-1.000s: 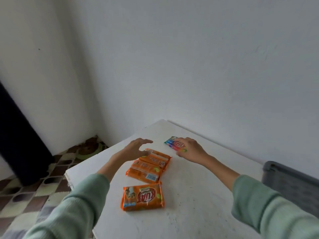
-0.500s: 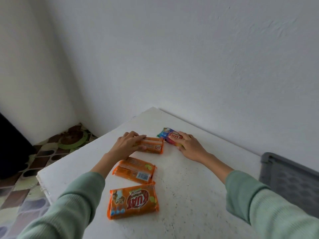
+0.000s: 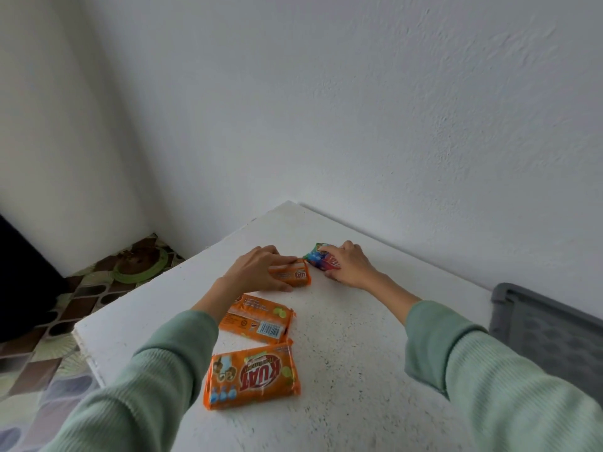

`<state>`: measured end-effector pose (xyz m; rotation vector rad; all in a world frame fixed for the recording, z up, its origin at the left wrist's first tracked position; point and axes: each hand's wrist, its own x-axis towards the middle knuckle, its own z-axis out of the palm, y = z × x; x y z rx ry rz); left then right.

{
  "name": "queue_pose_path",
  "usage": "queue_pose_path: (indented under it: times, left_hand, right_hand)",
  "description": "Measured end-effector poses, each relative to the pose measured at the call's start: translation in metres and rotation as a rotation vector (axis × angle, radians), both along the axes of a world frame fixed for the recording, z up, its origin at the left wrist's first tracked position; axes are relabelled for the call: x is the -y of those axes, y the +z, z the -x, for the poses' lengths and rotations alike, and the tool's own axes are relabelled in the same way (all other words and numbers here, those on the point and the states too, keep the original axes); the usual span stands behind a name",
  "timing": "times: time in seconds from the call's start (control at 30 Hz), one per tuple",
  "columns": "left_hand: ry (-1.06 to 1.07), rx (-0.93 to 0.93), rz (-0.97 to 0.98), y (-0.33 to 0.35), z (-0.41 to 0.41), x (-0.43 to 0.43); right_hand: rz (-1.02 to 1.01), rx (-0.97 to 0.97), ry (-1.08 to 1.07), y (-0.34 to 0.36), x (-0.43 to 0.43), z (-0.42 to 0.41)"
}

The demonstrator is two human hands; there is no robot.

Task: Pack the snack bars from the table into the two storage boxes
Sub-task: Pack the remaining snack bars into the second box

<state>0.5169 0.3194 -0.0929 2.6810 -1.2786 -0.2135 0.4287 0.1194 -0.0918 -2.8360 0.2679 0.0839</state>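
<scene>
Three orange snack packs lie on the white table. My left hand grips the far orange pack, fingers over its top and thumb along its near side. A second orange pack lies label-down behind my left forearm, and a third orange pack reading KUAT lies nearest me. My right hand grips a multicoloured snack pack at the far side of the table, its fingers curled over it. A grey storage box stands at the right edge.
The table's left edge drops to a patterned tiled floor. A white wall runs close behind the table's far edge. A green round object lies on the floor in the corner.
My left hand came down from hovering and closed on the far orange pack. My right hand's fingers curled tighter over the multicoloured pack. The camera view shifted slightly.
</scene>
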Motion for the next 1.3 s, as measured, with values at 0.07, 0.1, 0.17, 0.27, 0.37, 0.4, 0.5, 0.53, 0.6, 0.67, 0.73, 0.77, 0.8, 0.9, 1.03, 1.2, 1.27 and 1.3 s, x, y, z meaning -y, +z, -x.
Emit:
queue_pose_path:
  times: [0.07, 0.1, 0.17, 0.27, 0.37, 0.4, 0.5, 0.53, 0.6, 0.67, 0.73, 0.77, 0.8, 0.9, 1.03, 1.2, 1.27, 1.3]
  left_hand:
    - [-0.01, 0.058, -0.011, 0.006, 0.007, 0.002]
    - [-0.019, 0.08, -0.013, 0.011, 0.011, 0.005]
    - [-0.052, 0.107, 0.009, 0.027, 0.022, 0.014]
    - [-0.15, 0.153, 0.063, 0.062, 0.046, 0.037]
    - [-0.253, 0.187, 0.094, 0.104, 0.08, 0.062]
    - [-0.289, 0.195, 0.103, 0.117, 0.094, 0.07]
    - [-0.405, 0.202, 0.153, 0.15, 0.14, 0.094]
    - [-0.442, 0.193, 0.168, 0.159, 0.157, 0.102]
    - [-0.515, 0.188, 0.177, 0.174, 0.192, 0.116]
    - [-0.594, 0.194, 0.173, 0.184, 0.23, 0.13]
    - [-0.675, 0.195, 0.16, 0.189, 0.27, 0.145]
    - [-0.716, 0.194, 0.15, 0.19, 0.291, 0.152]
    - [-0.755, 0.195, 0.139, 0.191, 0.312, 0.16]
    - [-0.86, 0.208, 0.116, 0.193, 0.377, 0.181]
    - [-0.956, 0.203, 0.077, 0.188, 0.466, 0.202]
    - [-1.107, 0.231, 0.023, 0.17, 0.567, 0.217]
    - [-1.172, 0.229, 0.017, 0.161, 0.599, 0.216]
    - [-1.196, 0.224, 0.014, 0.155, 0.612, 0.215]
  right_hand:
    - [-0.025, -0.04, 0.002, 0.013, 0.004, 0.012]
    - [-0.02, -0.047, 0.001, 0.021, 0.007, 0.021]
    - [0.01, -0.026, -0.009, 0.039, 0.016, 0.042]
    - [0.053, 0.022, -0.039, 0.074, 0.029, 0.082]
    - [0.086, 0.077, -0.052, 0.114, 0.04, 0.129]
    - [0.097, 0.095, -0.061, 0.126, 0.045, 0.149]
    - [0.128, 0.132, -0.115, 0.156, 0.057, 0.213]
    - [0.135, 0.138, -0.136, 0.164, 0.061, 0.237]
    - [0.145, 0.137, -0.165, 0.177, 0.066, 0.286]
    - [0.15, 0.122, -0.186, 0.186, 0.07, 0.336]
    - [0.149, 0.102, -0.213, 0.191, 0.074, 0.388]
    - [0.154, 0.091, -0.229, 0.193, 0.076, 0.415]
    - [0.159, 0.08, -0.247, 0.195, 0.077, 0.441]
    - [0.17, 0.06, -0.281, 0.198, 0.079, 0.514]
    - [0.188, -0.035, -0.318, 0.19, 0.082, 0.603]
    - [0.097, -0.124, -0.359, 0.171, 0.077, 0.697]
    - [0.081, -0.167, -0.366, 0.163, 0.073, 0.728]
    - [0.062, -0.188, -0.366, 0.158, 0.072, 0.741]
